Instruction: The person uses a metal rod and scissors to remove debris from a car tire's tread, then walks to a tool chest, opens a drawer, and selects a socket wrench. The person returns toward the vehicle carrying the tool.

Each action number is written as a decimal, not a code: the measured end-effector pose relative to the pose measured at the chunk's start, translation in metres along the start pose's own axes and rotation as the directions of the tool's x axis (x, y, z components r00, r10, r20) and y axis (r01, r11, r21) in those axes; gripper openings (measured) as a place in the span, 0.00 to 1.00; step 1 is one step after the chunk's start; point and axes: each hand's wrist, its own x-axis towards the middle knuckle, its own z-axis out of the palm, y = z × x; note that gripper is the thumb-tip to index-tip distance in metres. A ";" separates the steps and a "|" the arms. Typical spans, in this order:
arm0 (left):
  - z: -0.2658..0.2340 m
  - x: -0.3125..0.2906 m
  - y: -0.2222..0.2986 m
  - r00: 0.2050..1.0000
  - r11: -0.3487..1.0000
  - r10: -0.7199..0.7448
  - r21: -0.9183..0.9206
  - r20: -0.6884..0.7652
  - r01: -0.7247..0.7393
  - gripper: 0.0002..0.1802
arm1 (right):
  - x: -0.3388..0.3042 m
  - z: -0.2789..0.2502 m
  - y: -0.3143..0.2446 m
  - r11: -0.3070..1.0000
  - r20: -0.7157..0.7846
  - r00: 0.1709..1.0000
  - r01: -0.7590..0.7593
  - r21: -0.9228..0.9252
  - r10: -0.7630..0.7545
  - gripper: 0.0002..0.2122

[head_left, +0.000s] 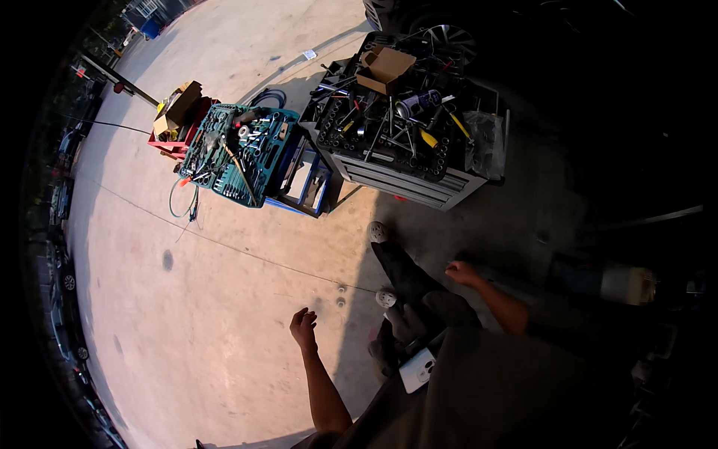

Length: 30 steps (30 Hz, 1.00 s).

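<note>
My left hand hangs over the sunlit concrete at the lower middle, holding nothing, its fingers loosely bent and a little apart. In the shade to the right, my right hand is closed, and no object shows in it. Neither hand touches anything. Ahead stands a grey tool cabinet with drawers, its top crowded with sockets, wrenches, yellow-handled tools, a can and an open cardboard box. Left of it, a teal tool case lies open, full of wrenches and sockets, on a blue cart.
A red cart with cardboard boxes stands beyond the teal case. Hoses or cables lie near the carts. My shoes are on the floor before the cabinet. A white phone-like object is at my waist. A car wheel shows behind the cabinet.
</note>
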 end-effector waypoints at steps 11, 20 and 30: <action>-0.013 0.019 -0.025 0.854 0.857 -0.489 0.085 -0.178 0.509 0.17 | 0.167 -0.050 -0.091 0.930 -0.551 0.833 -0.233 -0.283 0.041 0.27; 0.032 0.130 0.095 0.907 0.913 -0.379 0.083 -0.185 0.399 0.19 | 0.174 -0.119 -0.137 0.974 -0.746 0.665 -0.145 -0.173 -0.033 0.28; 0.092 0.191 0.235 0.983 0.889 0.015 0.448 0.181 -0.096 0.20 | 0.204 -0.127 -0.121 0.985 -0.780 0.620 0.173 0.030 -0.085 0.19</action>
